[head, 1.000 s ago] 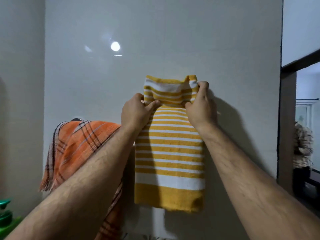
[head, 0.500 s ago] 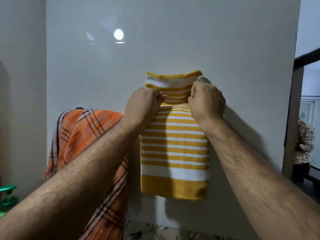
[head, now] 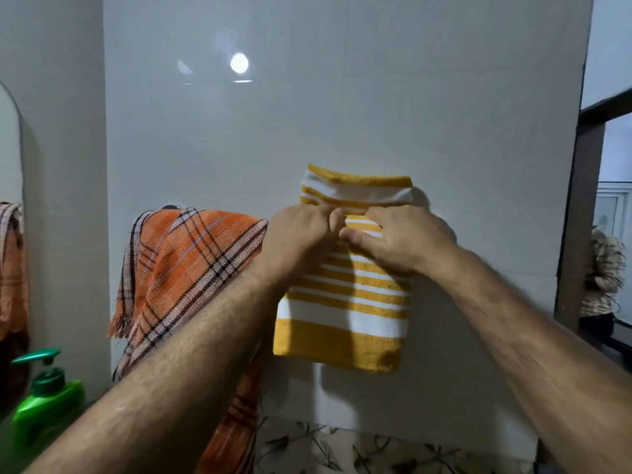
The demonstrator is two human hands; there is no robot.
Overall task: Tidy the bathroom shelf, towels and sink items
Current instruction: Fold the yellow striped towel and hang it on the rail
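Note:
A folded yellow-and-white striped towel [head: 345,302] hangs flat against the grey wall, its top fold rising above my hands. My left hand [head: 301,241] and my right hand [head: 403,237] meet at the towel's upper part, fingers curled and pinching the cloth where it folds over. What the towel hangs from is hidden behind the cloth and my hands. An orange plaid towel [head: 191,265] hangs beside it on the left, partly behind my left forearm.
A green pump bottle [head: 44,401] stands at the lower left, below a mirror edge [head: 17,165] that reflects the orange towel. A dark door frame [head: 578,217] bounds the wall on the right, with a person [head: 602,278] visible beyond it.
My two hands have come together at the middle of the towel's fold and sit slightly lower on it. The view has shifted, bringing the green bottle into sight.

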